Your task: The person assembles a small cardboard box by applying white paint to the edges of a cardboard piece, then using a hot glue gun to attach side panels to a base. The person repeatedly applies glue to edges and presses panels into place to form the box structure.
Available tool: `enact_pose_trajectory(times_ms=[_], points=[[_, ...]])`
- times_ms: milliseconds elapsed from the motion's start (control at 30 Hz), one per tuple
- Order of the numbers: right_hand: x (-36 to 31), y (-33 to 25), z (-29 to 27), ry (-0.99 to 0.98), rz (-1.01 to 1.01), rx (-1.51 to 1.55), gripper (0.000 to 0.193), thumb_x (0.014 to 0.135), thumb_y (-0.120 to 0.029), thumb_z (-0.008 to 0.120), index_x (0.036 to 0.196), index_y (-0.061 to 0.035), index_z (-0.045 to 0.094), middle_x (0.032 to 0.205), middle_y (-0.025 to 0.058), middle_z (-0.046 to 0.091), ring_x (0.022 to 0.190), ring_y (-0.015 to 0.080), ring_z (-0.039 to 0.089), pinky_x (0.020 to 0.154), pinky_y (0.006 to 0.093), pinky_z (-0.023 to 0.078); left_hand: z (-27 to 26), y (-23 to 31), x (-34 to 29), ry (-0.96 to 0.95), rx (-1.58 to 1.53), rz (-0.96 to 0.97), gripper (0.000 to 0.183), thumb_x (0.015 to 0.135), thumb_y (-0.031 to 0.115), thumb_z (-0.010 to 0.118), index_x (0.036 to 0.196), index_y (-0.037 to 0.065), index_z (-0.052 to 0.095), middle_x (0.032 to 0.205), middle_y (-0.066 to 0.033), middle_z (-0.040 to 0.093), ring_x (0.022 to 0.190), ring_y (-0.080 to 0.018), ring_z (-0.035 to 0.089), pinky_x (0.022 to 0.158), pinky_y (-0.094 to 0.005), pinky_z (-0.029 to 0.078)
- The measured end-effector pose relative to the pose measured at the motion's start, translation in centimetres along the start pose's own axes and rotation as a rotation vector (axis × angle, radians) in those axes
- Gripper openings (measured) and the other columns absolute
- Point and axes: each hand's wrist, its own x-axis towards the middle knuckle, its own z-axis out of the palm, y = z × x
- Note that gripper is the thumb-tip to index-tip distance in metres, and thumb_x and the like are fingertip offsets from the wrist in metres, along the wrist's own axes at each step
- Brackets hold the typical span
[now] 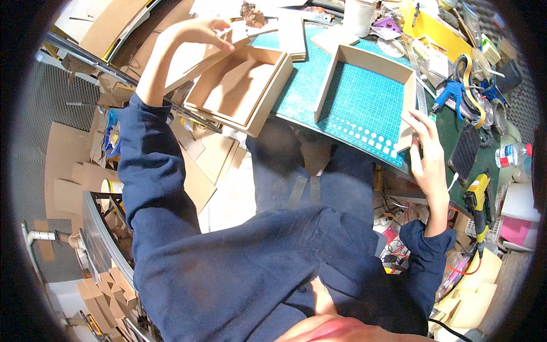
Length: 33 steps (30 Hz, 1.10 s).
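Observation:
A cardboard box [268,105] without a lid sits at the table's left edge, with a brown inner lining and shadows inside it. Over its far left corner arches my left hand [199,35], thumb and fingers apart; whether the fingertips touch the cardboard there I cannot tell. To the right, a three-sided cardboard frame [373,60] stands on the green cutting mat [359,91], its side toward me missing. My right hand [428,149] lies along the outside of the frame's right wall near its front end, fingers stretched out.
Cardboard strips [292,37] lie behind the box. A blue glue gun [450,94], a black phone-like slab [465,149], a yellow-black power tool [477,202] and a plastic bottle [513,155] crowd the right side. A yellow bin [436,31] stands at the back right.

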Motion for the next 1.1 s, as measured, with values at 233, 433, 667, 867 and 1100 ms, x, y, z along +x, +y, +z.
enact_pose_trajectory(times_ms=[233,433,667,867,1100], points=[[0.7,0.1,1.3,0.022,-0.052,0.077,0.029,0.084,0.006,0.052,0.109,-0.0045,0.063,0.118,0.0125,0.061,0.096,0.0284,0.065,0.082,0.0350,0.052,2.8,-4.5,-1.7,0.169,-0.174,0.021,0.066,0.082,0.034,0.079,0.135,0.001,0.057,0.123,-0.0150,0.065,0.114,-0.0229,0.063,0.099,-0.0357,0.049],[0.2,-2.0,2.8,0.034,-0.092,0.104,0.023,0.084,0.003,0.056,0.104,-0.0052,0.064,0.116,0.0117,0.061,0.085,0.0273,0.068,0.074,0.0350,0.054,1.6,-3.2,-2.7,0.479,-0.099,0.366,0.053,0.087,0.023,0.076,0.132,0.010,0.051,0.104,-0.0023,0.057,0.096,-0.0167,0.059,0.082,-0.0338,0.047],[-2.2,-3.0,3.7,0.281,0.081,0.160,0.042,0.084,0.006,0.060,0.123,-0.0087,0.061,0.117,0.0114,0.059,0.083,0.0203,0.065,0.073,0.0304,0.056,6.4,21.7,-6.8,0.775,0.197,0.739,0.048,0.088,0.022,0.069,0.131,0.013,0.051,0.111,-0.0055,0.057,0.106,-0.0238,0.057,0.086,-0.0380,0.048],[-6.4,-3.7,4.9,0.329,0.446,0.457,0.025,0.095,0.000,0.062,0.119,-0.0017,0.059,0.092,0.0059,0.064,0.081,0.0108,0.063,0.073,0.0245,0.053,12.0,26.5,-7.4,0.670,-0.006,0.760,0.059,0.086,0.028,0.072,0.139,0.018,0.050,0.103,-0.0035,0.057,0.097,-0.0233,0.053,0.088,-0.0371,0.040],[-7.7,-4.3,7.2,0.235,0.560,0.645,0.032,0.097,0.003,0.057,0.129,0.0019,0.051,0.110,0.0142,0.069,0.101,0.0176,0.069,0.090,0.0281,0.055,15.7,26.7,-5.5,0.740,-0.014,0.742,0.031,0.089,0.028,0.070,0.116,0.017,0.058,0.096,-0.0005,0.057,0.091,-0.0216,0.054,0.087,-0.0360,0.036]])
